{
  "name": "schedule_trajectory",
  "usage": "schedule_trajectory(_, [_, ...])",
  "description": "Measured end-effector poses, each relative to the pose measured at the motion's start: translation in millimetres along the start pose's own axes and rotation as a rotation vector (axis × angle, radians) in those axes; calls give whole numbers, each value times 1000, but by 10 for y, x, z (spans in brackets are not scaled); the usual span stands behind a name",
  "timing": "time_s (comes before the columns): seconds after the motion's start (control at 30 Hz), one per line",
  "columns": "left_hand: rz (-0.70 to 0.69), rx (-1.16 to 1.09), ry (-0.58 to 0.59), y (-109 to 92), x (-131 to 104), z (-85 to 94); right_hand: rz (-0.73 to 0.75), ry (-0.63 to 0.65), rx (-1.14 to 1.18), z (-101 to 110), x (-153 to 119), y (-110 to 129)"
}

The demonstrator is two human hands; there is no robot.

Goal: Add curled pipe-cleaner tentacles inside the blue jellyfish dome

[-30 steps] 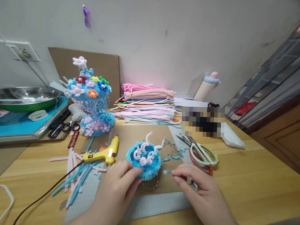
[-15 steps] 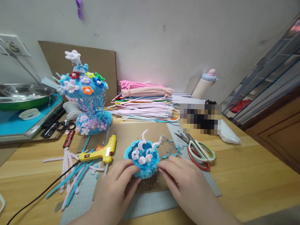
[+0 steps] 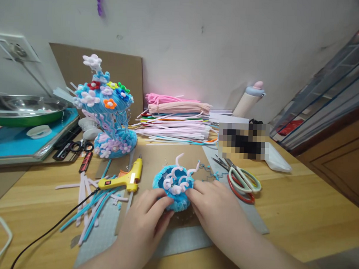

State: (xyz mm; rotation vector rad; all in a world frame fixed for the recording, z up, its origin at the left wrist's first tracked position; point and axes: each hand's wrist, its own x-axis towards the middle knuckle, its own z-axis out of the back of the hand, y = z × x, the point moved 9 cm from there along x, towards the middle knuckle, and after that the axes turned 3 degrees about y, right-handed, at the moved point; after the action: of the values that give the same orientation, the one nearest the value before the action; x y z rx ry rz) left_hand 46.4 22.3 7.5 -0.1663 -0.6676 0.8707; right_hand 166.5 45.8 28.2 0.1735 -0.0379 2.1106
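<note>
Our left hand (image 3: 148,216) has its grip on the near left rim of the blue fuzzy bowl (image 3: 179,205), fingers and thumb pinching it. Our right hand (image 3: 216,202) has its bent fingertips against the bowl's right side; they hide the spot, so we cannot tell whether that grip is closed on anything.

The bowl sits between our hands over the brown cardboard (image 3: 155,157), with pale curls (image 3: 168,184) standing up inside it. Just beyond our right hand lie thin wires with blue tips (image 3: 209,173), and right of them the scissors (image 3: 239,179) with pale green handles.

Left of the bowl, well apart from it, we see the yellow glue gun (image 3: 121,183), beside loose pale and blue strips (image 3: 81,194). The cardboard overlaps a grey mat (image 3: 99,233) on our wooden worktop (image 3: 297,217). Farther back stand the flower-covered blue ornament (image 3: 106,102), stacked fuzzy stems (image 3: 179,130) and a cream bottle (image 3: 247,103).
</note>
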Motion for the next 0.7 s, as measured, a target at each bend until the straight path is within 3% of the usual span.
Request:
schedule_trajectory(0.3, [-25, -2, 20, -57, 2, 5, 101, 32, -61, -7, 50, 101])
schedule_trajectory(0.7, [-33, -2, 27, -59, -18, -15, 64, 127, -44, -61, 94, 96])
